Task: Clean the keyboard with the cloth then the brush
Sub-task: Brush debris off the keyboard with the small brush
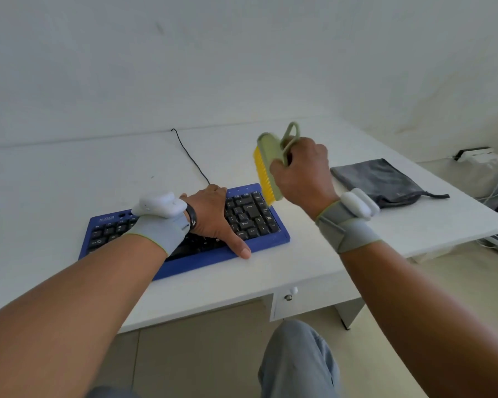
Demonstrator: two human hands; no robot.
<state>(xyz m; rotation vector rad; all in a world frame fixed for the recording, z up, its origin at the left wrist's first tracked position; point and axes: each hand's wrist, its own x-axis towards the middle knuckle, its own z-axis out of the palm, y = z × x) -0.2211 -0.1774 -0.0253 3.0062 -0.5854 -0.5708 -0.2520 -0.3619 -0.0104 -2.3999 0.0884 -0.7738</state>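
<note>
We held the pale green plastic scrubbing brush with yellow bristles (266, 168) in our right hand (302, 173), fingers curled tight round its looped handle. The brush stood almost on edge, bristles facing left, its lower end just above the far right corner of the blue-framed keyboard with black keys (243, 218); whether the bristle tips touched the keys there we could not tell.

Left of that grip and lower, our left hand (213, 216) lay flat across the middle of the keyboard, fingers straight and reaching over its far edge, the thumb stretched along the near blue rim. It pressed down and gripped nothing. Both wrists wore grey straps carrying white devices.

Right of the brush hand, well apart from the keyboard, the folded dark grey cloth (381, 179) lay flat on the white desk (69, 173), touched by neither hand. A thin black cable (189, 156) ran from the keyboard's far edge, behind the left hand, away toward the wall. Beyond the cloth, past the desk's right edge, sat a white power strip (476, 154) with white leads.
</note>
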